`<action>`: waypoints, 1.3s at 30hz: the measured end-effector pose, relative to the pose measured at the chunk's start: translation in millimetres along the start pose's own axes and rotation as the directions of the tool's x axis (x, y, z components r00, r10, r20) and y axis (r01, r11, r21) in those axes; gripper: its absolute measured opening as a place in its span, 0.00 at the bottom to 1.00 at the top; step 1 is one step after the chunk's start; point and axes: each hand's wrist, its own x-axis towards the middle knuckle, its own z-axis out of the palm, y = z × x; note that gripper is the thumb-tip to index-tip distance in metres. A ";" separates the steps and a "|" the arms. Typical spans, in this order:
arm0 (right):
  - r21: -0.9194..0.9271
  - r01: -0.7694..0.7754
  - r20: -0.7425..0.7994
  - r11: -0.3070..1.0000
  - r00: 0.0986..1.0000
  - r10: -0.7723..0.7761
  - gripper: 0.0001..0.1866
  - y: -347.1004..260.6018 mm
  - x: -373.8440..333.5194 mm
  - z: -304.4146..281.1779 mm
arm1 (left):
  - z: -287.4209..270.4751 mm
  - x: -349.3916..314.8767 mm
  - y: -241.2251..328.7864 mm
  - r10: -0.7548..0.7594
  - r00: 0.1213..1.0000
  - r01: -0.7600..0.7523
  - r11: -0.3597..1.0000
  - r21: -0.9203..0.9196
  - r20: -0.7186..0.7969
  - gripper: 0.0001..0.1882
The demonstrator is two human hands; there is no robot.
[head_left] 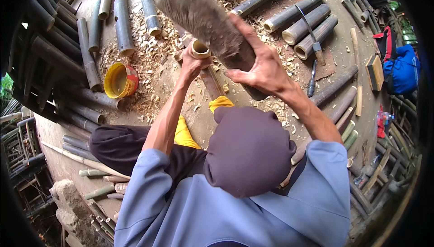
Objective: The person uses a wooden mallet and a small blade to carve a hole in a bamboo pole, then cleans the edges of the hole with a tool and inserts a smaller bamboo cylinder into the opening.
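Observation:
My left hand [193, 66] is wrapped round a short bamboo tube [200, 49], whose open, pale-rimmed end faces up. A long, thick wooden block [214, 27], smeared by motion at its far end, is held in my right hand [262, 64], thumb on one side and fingers on the other. The block slants close beside the tube's rim; whether they touch I cannot tell. Below my left hand a narrow brown wooden piece [211, 83] runs toward my knees. The tube's lower part is hidden by my left hand.
Pale shavings [149, 73] litter the ground. A yellow tub [121, 80] stands at left. Bamboo lengths [294, 14] lie all round. At right are a curved-blade tool [317, 48], a dark-handled tool [311, 82], a flat wooden block [375, 73] and a blue bag [402, 69].

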 end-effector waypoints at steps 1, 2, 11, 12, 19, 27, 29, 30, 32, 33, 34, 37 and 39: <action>-0.020 0.106 -0.107 0.994 0.989 -0.107 0.52 -7.9 -3.3 -5.3 | 8.7 -6.0 6.9 0.013 1.000 -0.014 0.999 -0.033 -0.021 0.24; -0.051 0.181 -0.200 0.982 0.962 -0.188 0.53 -1.8 -6.3 -2.5 | 15.8 -7.3 13.8 -0.018 0.999 0.018 0.999 -0.028 -0.034 0.25; -0.345 0.074 -0.074 0.936 0.992 -0.106 0.54 43.9 -38.5 7.2 | 6.3 -4.5 14.6 -0.085 0.994 0.092 0.991 -0.099 0.070 0.20; -0.319 0.044 -0.097 0.947 0.992 -0.079 0.54 54.7 -51.1 15.3 | 4.1 -3.4 12.3 -0.090 0.993 0.097 0.989 -0.110 0.072 0.21; -0.505 -0.389 -0.370 0.771 0.904 0.214 0.49 112.7 -146.7 40.0 | -11.4 -14.6 27.9 -0.109 0.979 0.106 0.994 0.025 0.171 0.28; -0.085 -0.336 -0.316 0.938 0.902 0.294 0.22 198.0 -38.8 132.4 | -4.6 -21.9 34.4 -0.184 0.982 0.185 0.982 -0.037 0.043 0.25; -0.210 -0.262 -0.357 0.942 0.918 0.175 0.15 244.4 -18.2 146.6 | 11.7 -13.7 22.4 -0.080 0.995 0.085 0.994 -0.072 0.064 0.25; -0.177 -0.340 -0.294 0.924 0.914 0.280 0.12 244.4 -9.7 150.2 | 11.4 -14.3 20.1 -0.047 0.998 0.050 0.997 -0.062 0.041 0.25; -0.127 -0.451 -0.296 0.884 0.867 0.400 0.09 239.5 1.1 152.1 | 7.0 -18.0 20.2 -0.061 0.998 0.062 0.997 -0.048 0.014 0.24; -0.132 -0.431 -0.273 0.892 0.881 0.386 0.09 234.0 5.2 152.2 | 3.6 -19.3 22.3 -0.058 0.998 0.058 0.997 -0.044 0.015 0.23; -0.142 -0.470 -0.256 0.871 0.868 0.426 0.09 226.8 9.0 150.5 | -0.9 -19.8 25.1 -0.073 0.997 0.075 0.997 -0.031 0.038 0.26; -0.169 -0.476 -0.267 0.863 0.865 0.425 0.09 228.3 11.4 142.6 | -1.6 -17.9 22.1 -0.098 0.993 0.102 0.992 -0.069 0.061 0.25; -0.138 -0.503 -0.151 0.853 0.862 0.483 0.09 232.9 12.5 133.1 | 1.5 -16.6 23.7 -0.088 0.994 0.093 0.991 -0.095 0.061 0.26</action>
